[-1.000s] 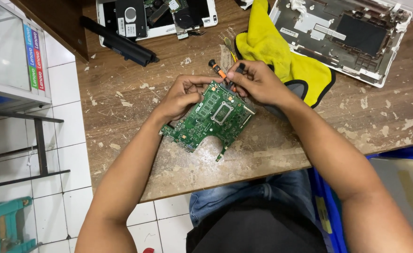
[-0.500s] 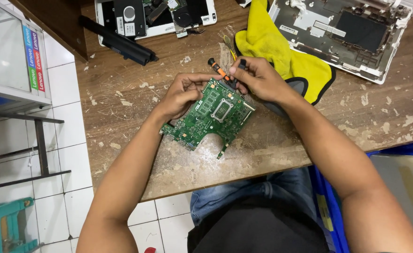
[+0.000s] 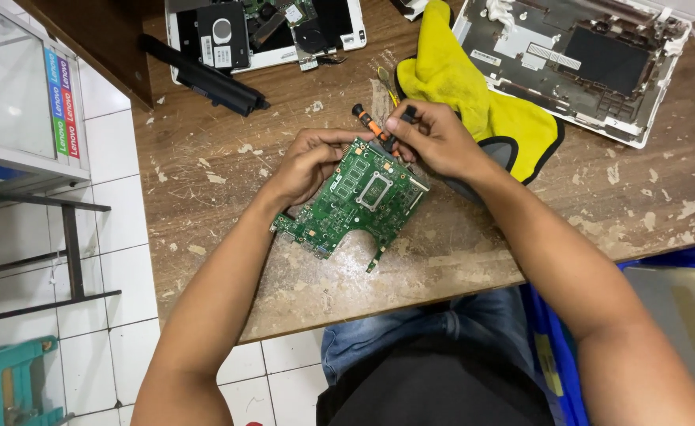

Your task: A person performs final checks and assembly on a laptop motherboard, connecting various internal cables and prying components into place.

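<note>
A green laptop circuit board (image 3: 359, 201) lies on the worn wooden table (image 3: 474, 252) in front of me. My left hand (image 3: 310, 160) grips its upper left edge, fingers curled over the board. My right hand (image 3: 434, 138) is closed around a small screwdriver (image 3: 369, 122) with an orange and black handle, its tip down at the board's top corner. Both forearms reach in from the bottom of the view.
A yellow cloth (image 3: 474, 95) lies just behind my right hand. An opened white laptop base (image 3: 580, 55) sits at the back right, another opened laptop (image 3: 265, 28) at the back left, with a black battery bar (image 3: 205, 79) beside it. The table edge drops to a tiled floor on the left.
Both hands and the board keep nearly the same place; the screwdriver handle has shifted slightly in my right hand.
</note>
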